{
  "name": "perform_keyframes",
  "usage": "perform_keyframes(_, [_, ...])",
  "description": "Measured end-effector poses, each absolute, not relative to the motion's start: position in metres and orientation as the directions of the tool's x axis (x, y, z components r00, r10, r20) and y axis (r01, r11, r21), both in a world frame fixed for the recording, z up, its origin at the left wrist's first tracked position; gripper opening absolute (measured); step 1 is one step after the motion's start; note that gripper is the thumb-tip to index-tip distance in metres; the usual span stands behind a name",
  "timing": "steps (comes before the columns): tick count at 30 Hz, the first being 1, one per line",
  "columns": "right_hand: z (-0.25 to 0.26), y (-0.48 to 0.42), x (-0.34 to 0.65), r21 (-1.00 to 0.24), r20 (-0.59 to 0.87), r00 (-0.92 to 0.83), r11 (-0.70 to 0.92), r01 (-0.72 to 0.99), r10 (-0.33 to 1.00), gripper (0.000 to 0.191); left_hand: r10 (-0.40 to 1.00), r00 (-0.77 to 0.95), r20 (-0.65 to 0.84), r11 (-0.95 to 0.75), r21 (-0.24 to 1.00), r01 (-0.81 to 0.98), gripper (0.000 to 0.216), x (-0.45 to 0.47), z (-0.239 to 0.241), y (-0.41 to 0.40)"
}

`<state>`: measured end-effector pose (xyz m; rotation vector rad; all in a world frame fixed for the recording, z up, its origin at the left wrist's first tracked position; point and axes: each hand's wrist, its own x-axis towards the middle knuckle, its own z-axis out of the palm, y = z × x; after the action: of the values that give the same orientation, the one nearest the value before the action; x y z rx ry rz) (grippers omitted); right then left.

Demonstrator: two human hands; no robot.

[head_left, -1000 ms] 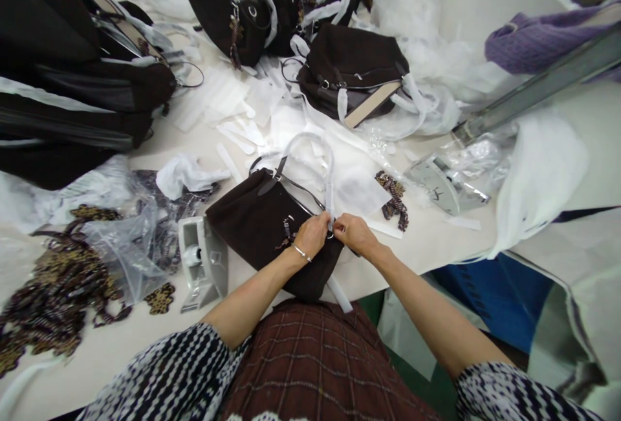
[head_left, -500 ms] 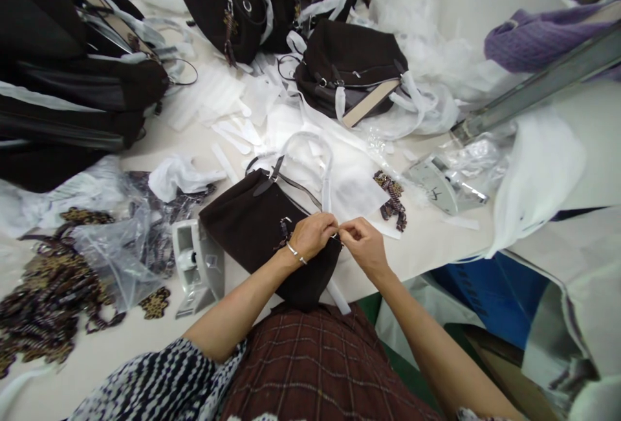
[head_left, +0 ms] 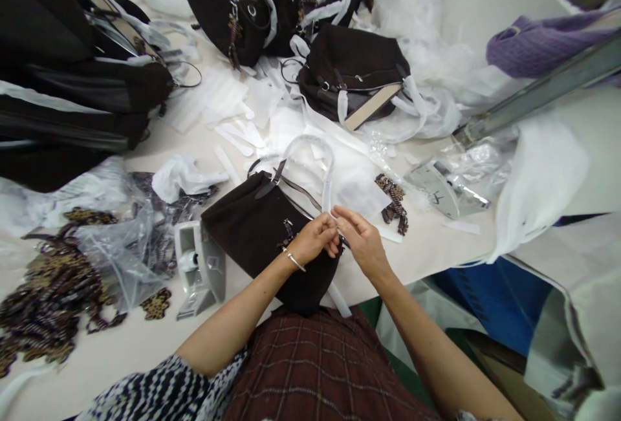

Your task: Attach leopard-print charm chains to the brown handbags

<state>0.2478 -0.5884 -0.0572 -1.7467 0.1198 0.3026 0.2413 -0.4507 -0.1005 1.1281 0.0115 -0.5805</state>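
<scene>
A dark brown handbag point(head_left: 252, 227) lies on the table near its front edge, its handle wrapped in white paper point(head_left: 325, 162). My left hand point(head_left: 313, 240), with a thin bracelet on the wrist, is closed in a pinch at the bag's right corner, where the wrapped handle meets the bag. My right hand point(head_left: 361, 240) meets it there, fingers pressed on the same spot of white wrapping. What exactly sits between the fingertips is hidden.
A grey tape dispenser point(head_left: 198, 266) stands left of the bag. Leopard-print charms point(head_left: 43, 291) and clear plastic bags point(head_left: 121, 246) lie at left. More dark bags point(head_left: 354, 68) and white tissue fill the back. A second dispenser point(head_left: 444, 185) is right.
Both hands stayed at the bag's right corner. The right hand's fingers have lifted and straightened a little against the wrapped handle, and the left hand turned slightly.
</scene>
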Motion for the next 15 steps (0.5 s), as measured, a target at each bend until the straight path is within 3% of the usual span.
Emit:
perform_keyframes(4, [-0.074, -0.606, 0.244, -0.922, -0.343, 0.939, -0.179, -0.343, -0.032, 0.051, -0.306, 0.883, -0.357, 0.309, 0.84, 0.447, 0.025, 0.241, -0.105, -0.446])
perform_keyframes(8, [-0.082, -0.61, 0.235, -0.875, -0.471, 0.882, -0.122, -0.468, -0.003, 0.038, -0.274, 0.88, -0.387, 0.316, 0.828, 0.463, 0.022, 0.238, -0.107, -0.452])
perform_keyframes(12, [-0.085, -0.596, 0.234, -0.89, -0.451, 0.892, 0.066, -0.451, 0.01, 0.027, -0.287, 0.879, -0.38, 0.316, 0.829, 0.461, 0.022, 0.237, -0.108, -0.458])
perform_keyframes(15, [-0.088, -0.588, 0.238, -0.827, -0.502, 0.864, 0.272, -0.492, 0.035, 0.024, -0.302, 0.872, -0.385, 0.318, 0.822, 0.473, 0.024, 0.24, -0.108, -0.455])
